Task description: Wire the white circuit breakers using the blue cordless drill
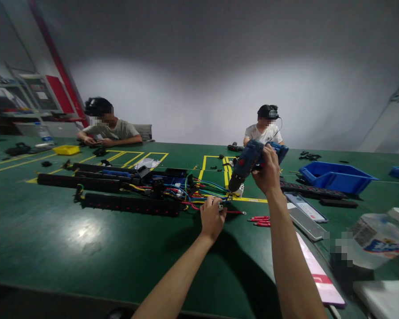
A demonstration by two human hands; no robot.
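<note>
My right hand (268, 172) is wrapped round the handle of a dark blue cordless drill (246, 163), its black chuck tilted down to the left. The drill tip is just above the far side of my left hand (213, 216), whose fingers are closed at the ends of a bundle of coloured cables (214, 188). A small greyish piece shows at its fingertips, too small to name. The cables run left to a wired assembly (159, 184) with long black bars (129, 204). Close to my left hand lies a red wire with a ring terminal (244, 213).
Several red wires (261, 221) lie on the green table (96, 257). At right are a blue bin (335, 177), phones (307, 221) and a plastic bottle (375, 239). A yellow tray (66, 150) stands far left. Two people (115, 130) sit across the table.
</note>
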